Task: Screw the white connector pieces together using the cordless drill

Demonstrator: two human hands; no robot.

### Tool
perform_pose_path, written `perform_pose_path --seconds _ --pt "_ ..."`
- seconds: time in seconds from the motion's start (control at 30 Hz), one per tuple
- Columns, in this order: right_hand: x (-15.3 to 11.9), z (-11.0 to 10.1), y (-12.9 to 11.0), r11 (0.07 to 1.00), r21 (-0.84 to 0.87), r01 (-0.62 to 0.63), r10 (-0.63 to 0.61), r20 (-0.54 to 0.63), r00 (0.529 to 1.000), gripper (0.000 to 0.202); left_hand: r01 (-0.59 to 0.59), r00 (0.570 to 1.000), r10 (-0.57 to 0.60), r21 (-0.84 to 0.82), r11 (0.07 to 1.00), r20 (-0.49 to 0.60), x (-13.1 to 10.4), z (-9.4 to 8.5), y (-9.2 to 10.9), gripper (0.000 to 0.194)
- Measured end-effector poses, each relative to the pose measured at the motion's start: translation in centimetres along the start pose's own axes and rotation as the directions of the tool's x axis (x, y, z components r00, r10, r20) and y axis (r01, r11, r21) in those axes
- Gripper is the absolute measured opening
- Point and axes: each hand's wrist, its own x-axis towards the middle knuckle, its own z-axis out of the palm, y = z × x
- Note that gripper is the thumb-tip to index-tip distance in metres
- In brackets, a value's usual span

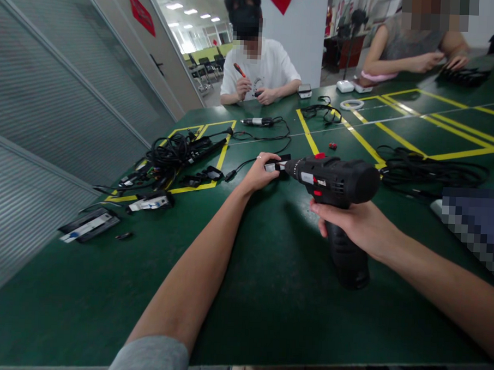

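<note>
My right hand (351, 225) is wrapped round the grip of a black cordless drill (333, 178) with red buttons. The drill lies nearly level, its chuck pointing left and its tip meeting a small black box with a white label (272, 166). That box looks like a power adapter, with a cable running out to its left. My left hand (261, 173) closes its fingers and thumb about the box and holds it against the green table (262, 295). Fingers and drill tip hide part of the box, so the exact contact point does not show.
Tangled black cables and adapters (170, 154) lie at left, near opened housings (92, 225). More cables (431, 168) rest at right beside a blurred-out object (478, 222). Across the table, one person (260, 71) holds a screwdriver (239, 70); another person (412, 56) sits at far right.
</note>
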Motion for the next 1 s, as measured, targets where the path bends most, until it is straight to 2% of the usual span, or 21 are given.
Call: perform_pose_path --seconds 0.07,0.13,0.23,0.37,0.6,0.73,0.87,1.0 --pt "0.0 0.0 0.0 1.000 -0.004 0.010 -0.010 0.007 1.000 0.019 0.040 0.999 -0.040 -0.009 0.999 -0.017 0.0 0.1 -0.1 0.055" --pt "0.0 -0.1 0.0 1.000 -0.004 0.012 -0.012 0.007 1.000 0.019 0.066 0.997 -0.066 0.017 0.998 -0.029 0.1 0.2 -0.2 0.060" --pt "0.0 -0.1 0.0 1.000 -0.018 0.008 -0.008 0.004 1.000 0.018 0.076 0.997 -0.075 0.084 0.994 -0.017 0.1 0.0 -0.2 0.056" --pt "-0.1 -0.1 -0.2 0.996 -0.088 0.010 -0.007 0.029 1.000 0.027 0.071 0.997 -0.072 0.111 0.991 0.003 0.2 -0.3 -0.2 0.056" --pt "-0.1 -0.1 -0.2 0.996 -0.090 0.021 -0.018 0.034 0.999 0.024 0.066 0.998 -0.067 0.077 0.995 0.012 0.2 -0.3 -0.7 0.055" --pt "-0.1 -0.2 -0.1 0.995 -0.101 0.006 -0.002 0.035 0.999 0.030 0.076 0.997 -0.076 0.065 0.995 0.008 0.2 -0.2 -0.8 0.056" --pt "0.0 -0.1 -0.1 0.998 -0.069 -0.001 0.003 0.031 1.000 0.021 0.080 0.996 -0.081 0.057 0.995 0.023 0.4 -0.3 -1.0 0.057" --pt "0.0 0.0 -0.2 0.997 -0.073 0.002 0.000 0.027 1.000 0.021 0.055 0.997 -0.057 0.046 0.997 0.044 0.6 -0.6 -1.2 0.054"
